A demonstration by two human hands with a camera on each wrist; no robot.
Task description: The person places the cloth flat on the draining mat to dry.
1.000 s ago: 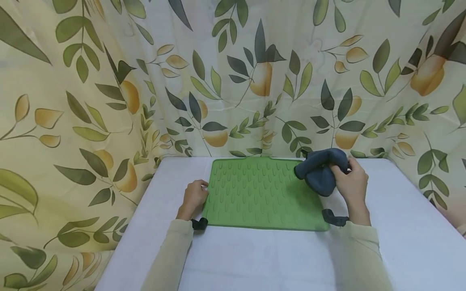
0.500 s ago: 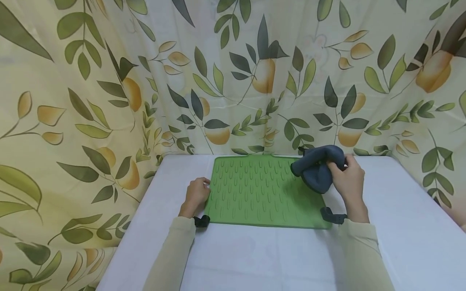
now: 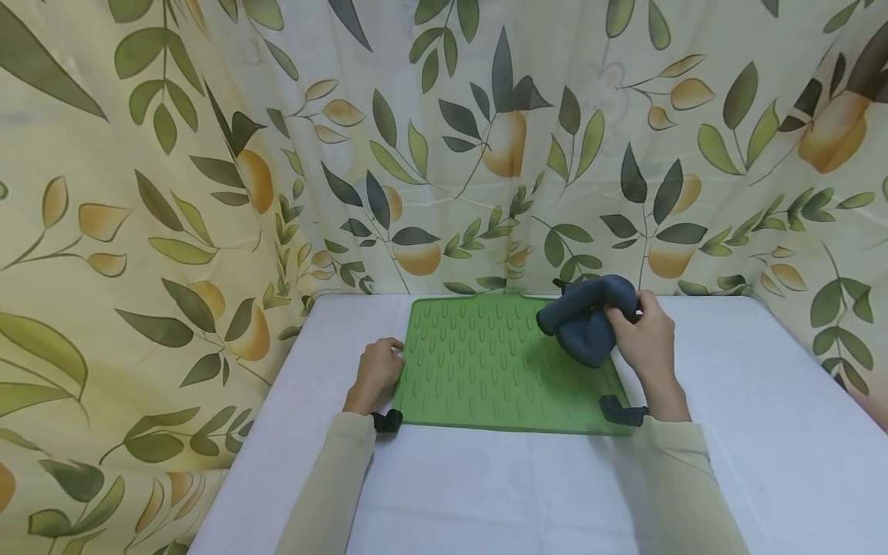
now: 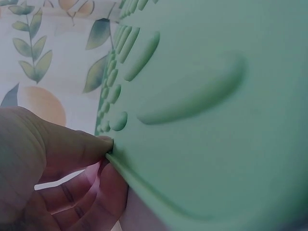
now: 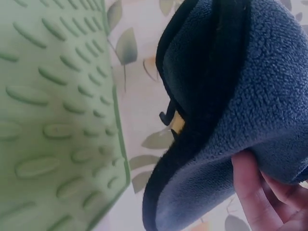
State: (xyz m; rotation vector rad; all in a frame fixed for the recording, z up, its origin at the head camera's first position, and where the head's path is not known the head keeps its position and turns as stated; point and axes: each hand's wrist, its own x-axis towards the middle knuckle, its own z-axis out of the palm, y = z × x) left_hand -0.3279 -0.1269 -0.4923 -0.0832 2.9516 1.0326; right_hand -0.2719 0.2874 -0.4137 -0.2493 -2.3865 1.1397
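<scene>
A green mat [image 3: 472, 370] with rows of raised ridges lies on the table. My left hand [image 3: 380, 368] is at its left edge; in the left wrist view the thumb and fingers pinch the mat's rim [image 4: 149, 190]. My right hand [image 3: 650, 343] grips a bunched dark blue cloth [image 3: 590, 320], held up above the mat's right side. Up close in the right wrist view, the cloth [image 5: 274, 77] has a fluffy texture, a black border and a small black loop. Part of the right hand's grip is hidden behind the cloth.
A white-covered table [image 3: 472, 493] carries the mat, whose far edge lies near the table's back edge. Behind and to the left hangs a curtain [image 3: 444, 154] printed with leaves and fruit. Dark mounts [image 3: 622, 411] are worn at both wrists.
My right hand has moved left with the cloth, bringing it further over the mat. The left hand stays at the mat's left edge. The whole view has shifted slightly.
</scene>
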